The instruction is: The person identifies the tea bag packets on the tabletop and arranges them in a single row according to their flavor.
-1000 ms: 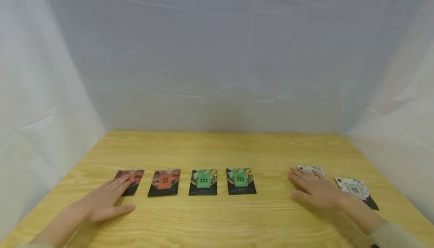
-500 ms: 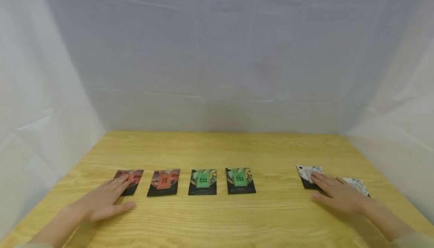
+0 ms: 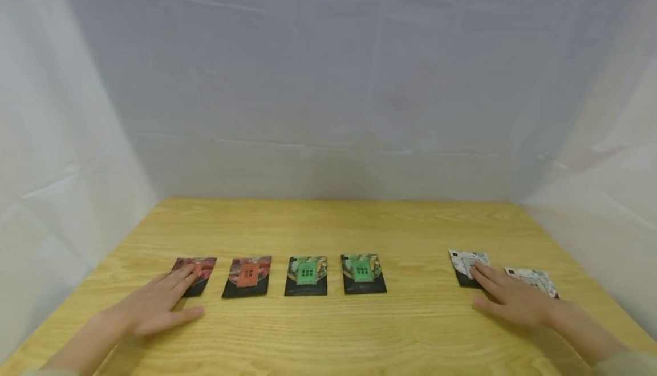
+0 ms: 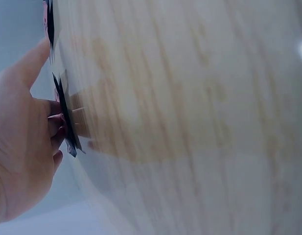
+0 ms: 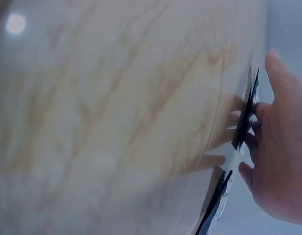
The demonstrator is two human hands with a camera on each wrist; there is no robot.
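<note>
Fingers fairly straight, my left hand (image 3: 154,303) touches the leftmost red-and-black packet (image 3: 204,269) and covers part of it. In the left wrist view that packet (image 4: 66,115) shows edge-on at the fingertips of the left hand (image 4: 23,132). My right hand (image 3: 518,299) lies with outstretched fingers on a white-and-black packet (image 3: 461,262). Beside it a second white-and-black packet (image 3: 536,278) is partly hidden behind that hand. In the right wrist view, the fingers of the right hand (image 5: 283,142) meet the first white packet (image 5: 247,110).
Between the hands lie another red packet (image 3: 247,273) and two green-and-black packets, one left (image 3: 306,273) and one right (image 3: 363,272). All the packets form a rough row on the wooden table (image 3: 328,336). White sheeting (image 3: 328,108) surrounds the table's back and sides.
My right hand has slid to the right, uncovering much of the first white packet and covering more of the second, then stays in place. The left hand has not moved.
</note>
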